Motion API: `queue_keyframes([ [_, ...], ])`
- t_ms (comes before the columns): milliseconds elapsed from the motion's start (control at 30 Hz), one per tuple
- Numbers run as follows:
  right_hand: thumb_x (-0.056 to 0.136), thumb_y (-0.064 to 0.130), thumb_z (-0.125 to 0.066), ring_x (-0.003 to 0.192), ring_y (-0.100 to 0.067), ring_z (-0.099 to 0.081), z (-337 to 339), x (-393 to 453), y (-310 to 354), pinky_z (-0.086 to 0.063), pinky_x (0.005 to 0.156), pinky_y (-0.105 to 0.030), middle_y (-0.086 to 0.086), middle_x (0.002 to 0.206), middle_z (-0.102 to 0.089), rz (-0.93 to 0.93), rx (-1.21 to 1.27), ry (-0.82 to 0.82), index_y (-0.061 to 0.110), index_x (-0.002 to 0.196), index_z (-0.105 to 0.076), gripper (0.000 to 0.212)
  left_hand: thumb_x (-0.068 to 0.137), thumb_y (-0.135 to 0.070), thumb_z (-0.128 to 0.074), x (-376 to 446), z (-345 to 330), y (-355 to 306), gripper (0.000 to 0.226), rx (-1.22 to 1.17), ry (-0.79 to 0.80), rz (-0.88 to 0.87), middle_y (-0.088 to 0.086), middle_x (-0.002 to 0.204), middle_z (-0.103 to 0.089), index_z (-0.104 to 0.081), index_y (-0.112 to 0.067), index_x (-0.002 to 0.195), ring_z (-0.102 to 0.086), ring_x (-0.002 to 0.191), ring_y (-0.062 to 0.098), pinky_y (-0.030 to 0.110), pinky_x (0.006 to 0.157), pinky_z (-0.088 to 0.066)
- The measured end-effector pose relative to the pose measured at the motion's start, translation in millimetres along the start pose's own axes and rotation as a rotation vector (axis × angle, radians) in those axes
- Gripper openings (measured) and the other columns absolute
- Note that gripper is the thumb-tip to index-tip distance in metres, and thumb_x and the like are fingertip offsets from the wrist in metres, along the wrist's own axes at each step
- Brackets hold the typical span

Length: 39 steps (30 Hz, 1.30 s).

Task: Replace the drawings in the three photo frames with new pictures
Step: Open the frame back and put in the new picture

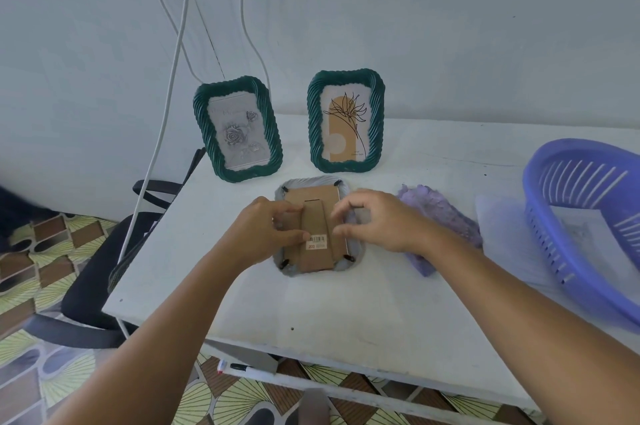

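Head view: three photo frames (319,227), two hands (322,227), one basket (540,182).

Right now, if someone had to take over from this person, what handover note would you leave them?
Left hand and right hand: fingers curled at the cardboard backing of the grey frame, which lies face down mid-table with its black tabs showing.
Two green frames stand behind it: the left one shows a rose drawing, the right one a line-drawn flower.
Purple basket at the right holds paper sheets.
Done: cannot tell which pictures are new.
Left: open the grey frame's back, swap its picture, close it, stand it up.
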State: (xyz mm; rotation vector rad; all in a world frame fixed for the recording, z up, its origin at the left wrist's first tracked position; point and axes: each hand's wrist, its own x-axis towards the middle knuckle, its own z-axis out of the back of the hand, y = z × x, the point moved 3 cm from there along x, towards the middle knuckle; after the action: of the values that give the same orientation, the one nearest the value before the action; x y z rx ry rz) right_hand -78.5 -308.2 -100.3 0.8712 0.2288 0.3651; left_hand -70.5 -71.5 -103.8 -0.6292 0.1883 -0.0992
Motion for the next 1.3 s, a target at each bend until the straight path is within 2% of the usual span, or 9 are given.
queue_keyframes([
  [100, 0.093, 0.038, -0.072, 0.102, -0.005, -0.058, 4.2, 0.5, -3.7, -0.043, 0.084, -0.016, 0.008, 0.115, -0.058, -0.039, -0.089, -0.19, 0.03, 0.118, -0.068, 0.026, 0.078, -0.054, -0.081, -6.7, 2.6, 4.1, 0.074, -0.036, -0.106, 0.053, -0.003, 0.115, -0.052, -0.053, -0.034, 0.143, -0.054, 0.092, 0.008, 0.023, 0.07, -0.044],
  [200, 0.095, 0.042, -0.066, 0.092, -0.017, -0.059, -0.4, 2.5, -12.1, -0.051, 0.086, -0.037, 0.003, 0.105, -0.055, -0.143, -0.257, -0.179, 0.027, 0.113, -0.065, 0.024, 0.083, -0.059, -0.073, -9.6, 4.8, 6.0, 0.084, 0.02, -0.127, 0.164, 0.004, 0.133, -0.051, -0.042, -0.021, 0.152, -0.05, 0.105, 0.013, 0.032, 0.088, -0.049],
  [333, 0.094, 0.049, -0.062, 0.079, -0.021, -0.051, -4.6, 3.6, -10.5, -0.051, 0.081, -0.04, 0.004, 0.088, -0.046, -0.22, -0.382, -0.136, 0.026, 0.069, -0.043, 0.038, 0.087, -0.052, -0.073, -8.4, 2.4, 1.3, 0.057, 0.012, -0.085, 0.186, -0.001, 0.113, -0.066, -0.063, -0.019, 0.133, -0.058, 0.106, 0.019, 0.036, 0.087, -0.05],
  [633, 0.096, 0.042, -0.061, 0.086, -0.021, -0.06, -5.8, 5.9, -7.2, -0.053, 0.083, -0.042, 0.001, 0.097, -0.058, -0.24, -0.358, -0.163, 0.021, 0.09, -0.06, 0.021, 0.094, -0.042, -0.065, -7.0, -1.8, 0.5, 0.034, -0.039, -0.12, 0.184, 0.0, 0.106, -0.068, -0.069, -0.021, 0.121, -0.061, 0.098, 0.021, 0.035, 0.081, -0.05],
  [933, 0.098, 0.035, -0.062, 0.097, -0.005, -0.066, 1.5, 6.3, 17.6, -0.048, 0.084, -0.026, 0.013, 0.106, -0.071, -0.201, 0.253, -0.365, 0.033, 0.132, -0.059, 0.034, 0.1, -0.057, -0.048, -12.9, 16.2, -31.4, 0.059, -0.108, -0.168, 0.128, 0.006, 0.132, -0.058, -0.051, -0.02, 0.145, -0.054, 0.11, 0.02, 0.031, 0.087, -0.041],
  [1033, 0.096, 0.04, -0.065, 0.1, -0.005, -0.068, -0.4, 7.6, 34.5, -0.05, 0.091, -0.027, 0.011, 0.105, -0.074, -0.164, 0.414, -0.376, 0.034, 0.134, -0.058, 0.039, 0.096, -0.069, -0.041, -15.6, 25.3, -59.0, 0.061, -0.193, -0.148, 0.074, -0.003, 0.122, -0.068, -0.062, -0.025, 0.133, -0.065, 0.11, 0.021, 0.04, 0.1, -0.048],
  [1133, 0.103, 0.03, -0.057, 0.1, -0.002, -0.071, -4.2, 9.9, 50.4, -0.048, 0.102, -0.032, 0.012, 0.105, -0.076, -0.116, 0.562, -0.321, 0.029, 0.14, -0.052, 0.038, 0.091, -0.077, -0.041, -17.3, 33.9, -78.0, 0.055, -0.277, -0.128, 0.054, -0.006, 0.102, -0.073, -0.07, -0.033, 0.107, -0.07, 0.095, 0.018, 0.047, 0.093, -0.055],
  [1200, 0.106, 0.024, -0.05, 0.104, -0.002, -0.07, -5.0, 12.6, 58.6, -0.044, 0.104, -0.03, 0.013, 0.11, -0.075, -0.083, 0.611, -0.273, 0.028, 0.144, -0.047, 0.038, 0.09, -0.072, -0.051, -17.9, 40.5, -81.6, 0.044, -0.358, -0.125, 0.07, -0.007, 0.099, -0.075, -0.07, -0.035, 0.106, -0.071, 0.091, 0.02, 0.048, 0.089, -0.058],
  [1300, 0.108, 0.023, -0.046, 0.111, -0.002, -0.068, -5.0, 13.9, 64.7, -0.046, 0.093, -0.016, 0.009, 0.119, -0.074, -0.064, 0.622, -0.185, 0.028, 0.146, -0.043, 0.039, 0.097, -0.037, -0.063, -16.0, 47.4, -74.8, 0.018, -0.511, -0.129, 0.082, 0.005, 0.093, -0.077, -0.071, -0.023, 0.106, -0.075, 0.087, 0.03, 0.053, 0.085, -0.061],
])
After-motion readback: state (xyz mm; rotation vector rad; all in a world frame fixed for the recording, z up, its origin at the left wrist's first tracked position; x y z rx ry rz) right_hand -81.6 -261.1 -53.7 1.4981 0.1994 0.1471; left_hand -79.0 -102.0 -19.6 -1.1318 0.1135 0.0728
